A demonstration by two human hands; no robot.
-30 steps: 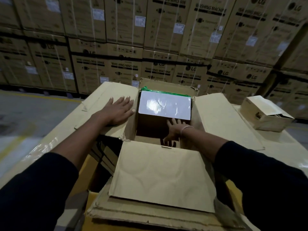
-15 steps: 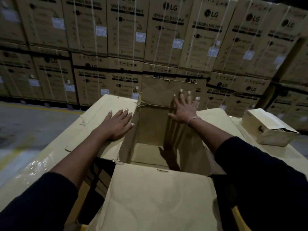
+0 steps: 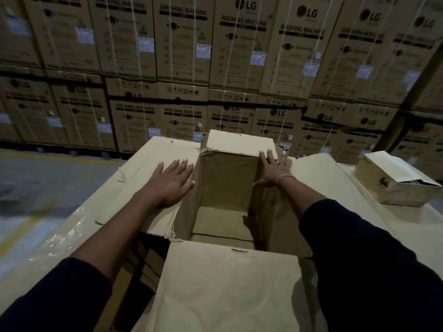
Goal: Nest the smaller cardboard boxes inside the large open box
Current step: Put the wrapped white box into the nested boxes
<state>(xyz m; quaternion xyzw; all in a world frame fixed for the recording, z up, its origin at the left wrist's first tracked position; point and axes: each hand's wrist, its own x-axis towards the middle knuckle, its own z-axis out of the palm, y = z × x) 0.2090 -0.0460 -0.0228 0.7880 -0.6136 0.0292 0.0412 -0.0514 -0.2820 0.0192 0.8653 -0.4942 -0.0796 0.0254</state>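
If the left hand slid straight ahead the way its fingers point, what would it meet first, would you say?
Probably nothing soon: the left hand lies flat on the large open cardboard box's left flap, fingers pointing toward its far edge.

1. Your large open box [image 3: 225, 188] is plain tan cardboard, darker brown down its inner walls.
2. To the right of that box, the small box [image 3: 393, 185] is a paler tan with a dark opening at its right end.
3. Behind the box, the stacked cartons [image 3: 239, 56] are brown with black lettering, white labels and thin white straps.
4. Left of the box, the floor [image 3: 48, 178] is grey with yellow lines.
5. Your sleeves [image 3: 374, 264] are dark navy.
6. A thin pale band [image 3: 285, 176] rings your right wrist.
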